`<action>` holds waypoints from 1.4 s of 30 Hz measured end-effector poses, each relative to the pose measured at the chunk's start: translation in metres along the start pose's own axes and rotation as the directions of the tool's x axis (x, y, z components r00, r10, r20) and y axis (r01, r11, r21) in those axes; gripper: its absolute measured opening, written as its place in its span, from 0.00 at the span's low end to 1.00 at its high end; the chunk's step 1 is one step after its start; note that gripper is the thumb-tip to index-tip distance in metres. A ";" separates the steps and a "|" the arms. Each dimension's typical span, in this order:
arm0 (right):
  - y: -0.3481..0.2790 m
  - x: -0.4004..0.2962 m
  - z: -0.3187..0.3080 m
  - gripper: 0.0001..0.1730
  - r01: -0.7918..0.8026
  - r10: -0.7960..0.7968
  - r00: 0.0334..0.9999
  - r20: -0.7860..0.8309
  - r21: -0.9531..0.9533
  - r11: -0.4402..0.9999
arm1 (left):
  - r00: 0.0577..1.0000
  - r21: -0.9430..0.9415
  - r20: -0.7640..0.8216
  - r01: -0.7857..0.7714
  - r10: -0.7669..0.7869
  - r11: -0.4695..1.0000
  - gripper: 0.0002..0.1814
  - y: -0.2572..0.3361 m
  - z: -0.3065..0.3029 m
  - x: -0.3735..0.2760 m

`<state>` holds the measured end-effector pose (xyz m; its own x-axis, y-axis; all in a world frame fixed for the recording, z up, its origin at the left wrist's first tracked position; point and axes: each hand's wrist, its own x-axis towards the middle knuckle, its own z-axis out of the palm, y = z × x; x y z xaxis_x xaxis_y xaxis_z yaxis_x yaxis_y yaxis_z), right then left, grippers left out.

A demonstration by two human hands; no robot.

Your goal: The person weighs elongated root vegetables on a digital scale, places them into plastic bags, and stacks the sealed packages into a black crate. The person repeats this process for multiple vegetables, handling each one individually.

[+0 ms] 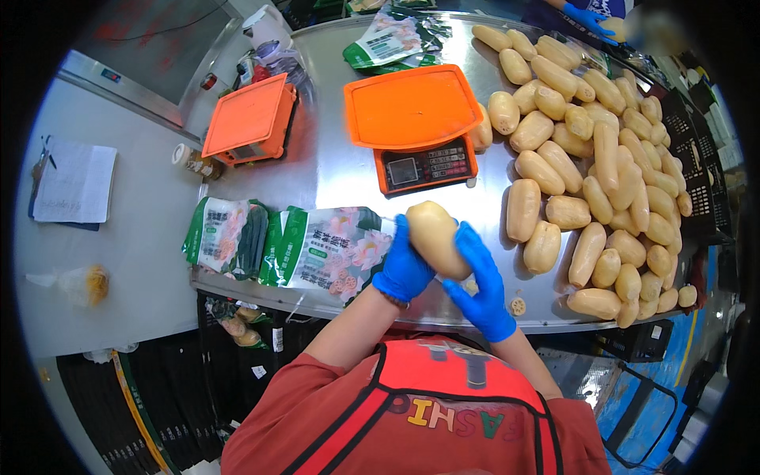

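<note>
A thick peeled lotus root (434,237) is held at a tilt above the front of the steel table. My left hand (405,264), in a blue glove, grips its left side. My right hand (484,285), gloved in blue too, holds its lower right, with fingers along the side and the thumb under the low end. Left of my left hand, a printed green-and-white lotus root bag (326,252) lies flat. Beyond my hands stands an orange weighing scale (415,107), its keypad and display facing me. To the right spreads a big heap of peeled lotus roots (594,172).
Another orange scale (246,122) stands at the left. Stacked bags (228,237) lie near it, with more bags (392,41) at the back. A cut root slice (518,306) is by the front edge. A black crate (697,160) borders the heap. Far right, a co-worker's gloved hand (591,22) shows.
</note>
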<state>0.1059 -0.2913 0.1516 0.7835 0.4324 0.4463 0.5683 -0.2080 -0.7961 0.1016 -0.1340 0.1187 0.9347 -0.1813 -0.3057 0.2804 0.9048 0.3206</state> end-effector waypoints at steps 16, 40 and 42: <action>0.005 -0.008 0.001 0.22 -0.358 0.324 0.934 0.151 0.422 0.833 | 0.977 -0.289 0.207 0.108 -0.049 0.951 0.32 0.030 -0.014 -0.014; 0.084 -0.043 0.002 0.31 -0.424 0.814 0.501 0.292 0.903 -0.062 | 0.848 0.698 0.017 0.369 0.530 -0.613 0.26 0.022 -0.140 -0.088; 0.085 -0.042 0.001 0.28 -0.433 0.816 0.505 0.282 0.900 -0.043 | 0.861 0.756 -0.031 0.352 0.507 -0.552 0.25 0.022 -0.146 -0.087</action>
<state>0.1207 -0.3262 0.0650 0.7881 0.2962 -0.5397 -0.5905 0.6114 -0.5268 -0.0055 -0.0423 0.0215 0.9404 0.3147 -0.1285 0.3397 -0.8546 0.3928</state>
